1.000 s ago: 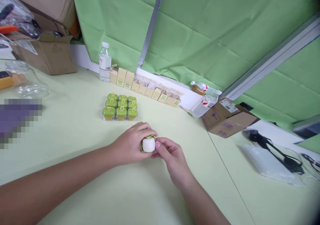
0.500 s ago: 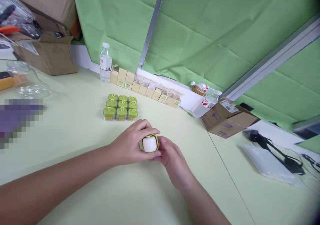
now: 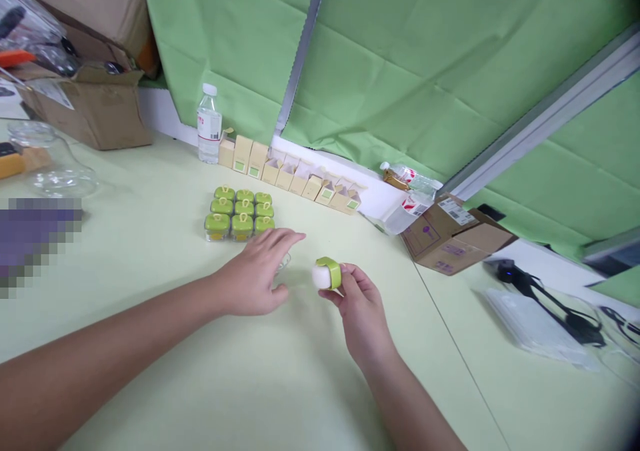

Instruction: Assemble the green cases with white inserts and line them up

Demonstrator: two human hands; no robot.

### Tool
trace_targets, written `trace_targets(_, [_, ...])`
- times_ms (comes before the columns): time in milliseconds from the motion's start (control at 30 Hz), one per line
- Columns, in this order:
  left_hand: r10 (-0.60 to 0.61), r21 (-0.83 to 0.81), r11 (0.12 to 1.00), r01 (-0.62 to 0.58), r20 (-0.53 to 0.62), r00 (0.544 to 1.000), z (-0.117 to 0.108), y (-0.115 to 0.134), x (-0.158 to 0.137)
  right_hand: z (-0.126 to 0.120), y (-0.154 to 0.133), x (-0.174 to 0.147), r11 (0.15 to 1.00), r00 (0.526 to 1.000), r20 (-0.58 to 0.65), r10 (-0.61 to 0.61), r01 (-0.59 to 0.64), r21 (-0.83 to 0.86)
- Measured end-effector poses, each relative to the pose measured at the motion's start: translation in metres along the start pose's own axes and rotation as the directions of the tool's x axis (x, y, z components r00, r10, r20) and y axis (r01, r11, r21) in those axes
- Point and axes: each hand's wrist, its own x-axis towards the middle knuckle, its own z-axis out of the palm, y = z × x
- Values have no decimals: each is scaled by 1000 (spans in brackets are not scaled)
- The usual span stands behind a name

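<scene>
In my right hand point(image 3: 357, 304) is a green lid point(image 3: 333, 272) with a rounded white piece point(image 3: 321, 277) facing left, pinched between thumb and fingers above the table. My left hand point(image 3: 253, 274) is open, with thumb and fingers apart. Behind its palm shows the edge of a small clear jar point(image 3: 285, 262), mostly hidden by the hand. Just beyond the left fingers, several small clear jars with green lids point(image 3: 243, 223) stand in tight rows on the table.
Small open cartons point(image 3: 287, 173) line the wall beside an upright water bottle point(image 3: 209, 127). Further right are a tipped bottle point(image 3: 407, 212) and a cardboard box point(image 3: 453, 237). Clear plastic bags point(image 3: 530, 327) lie at the right; a glass vessel point(image 3: 63, 171) and another box point(image 3: 107, 111) are at the left.
The lid with the white piece has come away from the clear jar and moved right and up in my right hand. My left hand has shifted left and its fingers have spread.
</scene>
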Motion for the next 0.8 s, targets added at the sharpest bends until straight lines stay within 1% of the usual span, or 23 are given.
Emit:
trace_targets(100, [-66,29,998,63,93,994,2,-12,0,-1,0,1,998,998,-44,-50,48,-46])
trace_targets(167, [-89,11,996,88,124,988,3,-19,0,0,1,0,994,996,-50,-79,75,-82])
trace_targets(267, [-67,-45,996,74,141,988,5,-25,-1,1,1,0,982,989,-51,-136,128,-140])
trace_targets(367, [-40,-117,991,59,155,987,8,-21,-2,1,3,-2,943,968,-33,-248,233,-239])
trace_targets(433, [-28,-171,984,57,166,986,11,-15,-2,1,4,-4,878,935,31,-353,342,-335])
trace_targets(500, [-17,-223,973,56,173,985,14,-8,-3,2,5,-7,777,883,137,-449,461,-429])
trace_targets(567, [-5,-266,962,53,178,984,17,-4,-4,3,5,-9,663,824,250,-509,560,-497])
trace_targets(600, [-1,-281,958,51,177,984,19,-3,-4,4,5,-10,612,799,297,-523,594,-522])
trace_targets(667, [0,-292,955,51,172,985,21,-3,-5,3,6,-10,534,766,367,-528,635,-558])
trace_targets(800, [-1,-288,956,52,173,985,24,-5,-5,1,10,-9,435,737,443,-511,666,-606])
